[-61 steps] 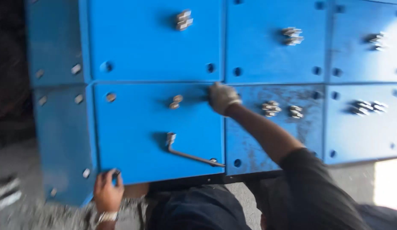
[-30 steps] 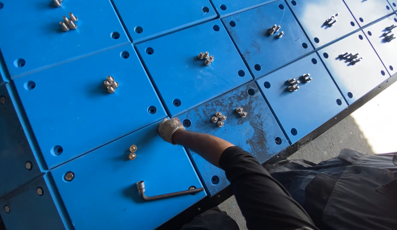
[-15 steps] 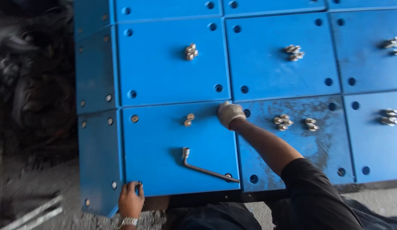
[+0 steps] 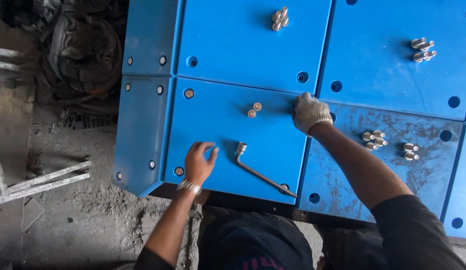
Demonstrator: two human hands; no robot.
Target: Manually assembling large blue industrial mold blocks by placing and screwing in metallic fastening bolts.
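A bent wrench point(image 4: 260, 170) lies mid-frame between my hands on the blue panel point(image 4: 218, 125). My bare left hand point(image 4: 199, 162) rests flat, fingers spread. My gloved right hand point(image 4: 309, 112) curls at the panel's upper right corner, holding nothing I can see.

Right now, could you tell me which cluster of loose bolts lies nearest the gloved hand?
The pair of bolts left of the gloved right hand; all other clusters lie farther off.

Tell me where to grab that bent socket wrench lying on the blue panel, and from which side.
Grip the L-shaped wrench on its long straight shaft, about mid-length, coming from above. It lies flat on the blue panel, socket end by the bare left hand, which is probably best placed. The gloved right hand is at the panel's upper corner.
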